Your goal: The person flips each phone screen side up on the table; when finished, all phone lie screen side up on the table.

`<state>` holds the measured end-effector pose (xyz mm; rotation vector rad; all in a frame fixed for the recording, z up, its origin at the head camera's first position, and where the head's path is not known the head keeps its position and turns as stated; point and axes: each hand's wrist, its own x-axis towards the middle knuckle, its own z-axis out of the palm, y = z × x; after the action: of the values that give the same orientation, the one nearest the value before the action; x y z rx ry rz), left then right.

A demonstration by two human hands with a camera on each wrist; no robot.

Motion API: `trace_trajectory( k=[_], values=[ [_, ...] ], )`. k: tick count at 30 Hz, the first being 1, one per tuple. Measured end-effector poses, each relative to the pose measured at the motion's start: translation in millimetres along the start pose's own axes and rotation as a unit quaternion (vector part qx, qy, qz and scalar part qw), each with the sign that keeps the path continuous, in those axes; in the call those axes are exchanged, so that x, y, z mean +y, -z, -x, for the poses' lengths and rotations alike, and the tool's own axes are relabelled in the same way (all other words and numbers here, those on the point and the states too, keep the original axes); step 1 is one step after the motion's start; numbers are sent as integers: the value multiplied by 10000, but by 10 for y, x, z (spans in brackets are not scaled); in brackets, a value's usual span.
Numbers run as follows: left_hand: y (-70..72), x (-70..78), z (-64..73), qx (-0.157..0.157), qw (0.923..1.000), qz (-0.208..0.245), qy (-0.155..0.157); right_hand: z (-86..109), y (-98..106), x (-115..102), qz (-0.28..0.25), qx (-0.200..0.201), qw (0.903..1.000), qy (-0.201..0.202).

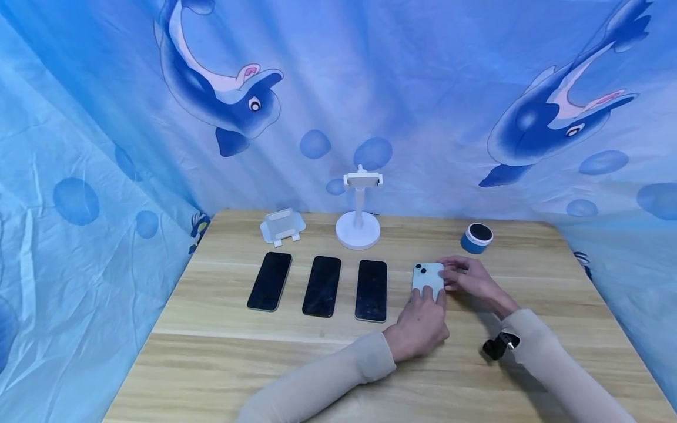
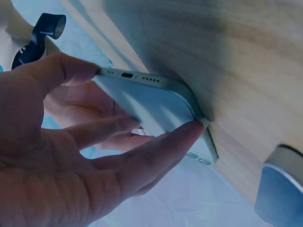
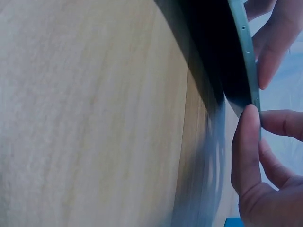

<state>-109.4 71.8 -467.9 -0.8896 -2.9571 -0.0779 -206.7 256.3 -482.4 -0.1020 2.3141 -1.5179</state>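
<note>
A mint-coloured smartphone (image 1: pixel 432 277) is held back side up by both hands, right of a row of three dark phones. From the near side, my left hand (image 1: pixel 420 326) grips it: the left wrist view shows the thumb at a corner by the charging port and fingers across the back (image 2: pixel 158 106). My right hand (image 1: pixel 471 279) pinches its right edge, thumb against the dark screen side (image 3: pixel 227 61) and fingers on the back. Both wrist views show the phone raised off the wooden table (image 3: pixel 94 118), its shadow falling below.
Left of the hands lie a left phone (image 1: pixel 270 282), a middle phone (image 1: pixel 321 286) and a right phone (image 1: pixel 371 291). Behind them stand a low folding stand (image 1: pixel 284 225) and a white round-based phone holder (image 1: pixel 358 230). A blue cylindrical speaker (image 1: pixel 474 242) sits behind my right hand.
</note>
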Motion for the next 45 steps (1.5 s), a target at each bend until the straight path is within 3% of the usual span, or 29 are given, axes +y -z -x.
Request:
trace_trajectory(
  k=[11,23,33,38,45],
  values=[
    [95,-88,61,-25,9906,1270,501,69,-12,-65,-917,-218,9954,142],
    [154,-275,83,-241,9588,2717,794,69,-81,-73,-1100,-483,9922,346],
    [177,-380,92,-398,9440,3173,806,41,-161,-37,-1052,-863,9901,335],
    [175,-444,97,-553,9195,3808,802,28,-194,-6,-934,-945,9908,272],
    [116,-532,93,-384,8879,4540,638,26,-211,17,-845,-1014,9908,302]
  ],
)
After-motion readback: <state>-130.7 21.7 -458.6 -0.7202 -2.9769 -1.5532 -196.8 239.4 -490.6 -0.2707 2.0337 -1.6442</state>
